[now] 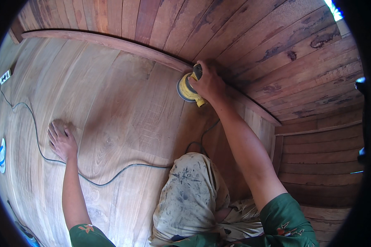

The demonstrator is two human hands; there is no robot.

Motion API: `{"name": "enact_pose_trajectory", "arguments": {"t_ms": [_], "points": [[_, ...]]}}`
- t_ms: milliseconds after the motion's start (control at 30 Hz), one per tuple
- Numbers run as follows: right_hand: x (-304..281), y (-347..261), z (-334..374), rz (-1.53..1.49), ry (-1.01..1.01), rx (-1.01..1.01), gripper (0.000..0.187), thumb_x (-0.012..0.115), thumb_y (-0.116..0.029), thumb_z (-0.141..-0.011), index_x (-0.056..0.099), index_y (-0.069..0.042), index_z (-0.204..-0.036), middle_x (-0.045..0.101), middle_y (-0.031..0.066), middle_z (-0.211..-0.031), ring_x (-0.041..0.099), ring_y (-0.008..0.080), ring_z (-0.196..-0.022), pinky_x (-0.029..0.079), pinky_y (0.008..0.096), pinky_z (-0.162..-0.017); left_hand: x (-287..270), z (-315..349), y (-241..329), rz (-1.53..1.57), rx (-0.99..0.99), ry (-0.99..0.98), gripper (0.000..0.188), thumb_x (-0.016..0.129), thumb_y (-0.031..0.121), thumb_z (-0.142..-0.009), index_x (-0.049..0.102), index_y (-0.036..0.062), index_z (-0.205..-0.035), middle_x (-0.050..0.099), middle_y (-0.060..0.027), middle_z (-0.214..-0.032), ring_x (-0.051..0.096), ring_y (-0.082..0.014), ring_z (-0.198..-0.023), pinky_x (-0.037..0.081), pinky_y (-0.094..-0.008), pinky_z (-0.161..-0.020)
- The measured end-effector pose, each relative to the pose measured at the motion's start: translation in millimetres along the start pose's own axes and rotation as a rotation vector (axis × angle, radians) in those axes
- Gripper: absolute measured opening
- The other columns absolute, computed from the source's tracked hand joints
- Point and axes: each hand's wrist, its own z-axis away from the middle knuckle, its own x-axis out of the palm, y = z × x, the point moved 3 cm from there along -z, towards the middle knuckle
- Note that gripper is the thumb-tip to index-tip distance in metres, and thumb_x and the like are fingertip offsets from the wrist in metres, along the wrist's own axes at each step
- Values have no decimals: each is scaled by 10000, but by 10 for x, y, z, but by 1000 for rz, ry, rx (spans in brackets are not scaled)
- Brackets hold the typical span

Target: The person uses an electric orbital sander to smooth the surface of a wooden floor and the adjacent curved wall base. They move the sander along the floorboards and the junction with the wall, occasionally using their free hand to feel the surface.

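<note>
A yellow and black orbital sander (189,88) rests on the plank floor (115,94), close against the wooden baseboard. My right hand (209,81) is closed round its top, fingers over the black part. The sander's round grey pad shows at its left edge, and a short yellow stub points toward me. Off to the left, my left hand (62,140) lies flat on the floor with its fingers spread, holding nothing. The dark power cord (111,180) passes just below that hand and under its wrist.
The baseboard (107,40) curves along the foot of a plank wall (251,45). At the far left the cord meets a white socket block (5,77). Blue and white flip-flops (1,156) lie at the left edge. My stained trouser knee (189,181) is in front.
</note>
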Motion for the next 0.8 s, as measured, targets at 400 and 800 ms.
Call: {"name": "enact_pose_trajectory", "arguments": {"t_ms": [400, 800], "points": [[-40, -90, 14, -14, -31, 24, 735, 771, -494, -924, 474, -332, -1576, 621, 204, -1457, 667, 487, -1277, 553, 564, -1067, -16, 3, 11, -24, -9, -6, 713, 396, 563, -1145, 346, 169, -1737, 354, -68, -1795, 305, -288, -1658, 291, -562, -1306], [30, -54, -37, -18, 24, -7, 699, 797, -462, -911, 502, -325, -1530, 651, 198, -1396, 688, 511, -1219, 572, 578, -1020, -43, 8, 23, -16, -7, -14, 712, 393, 554, -1146, 342, 160, -1737, 344, -77, -1798, 296, -294, -1663, 276, -562, -1316]]}}
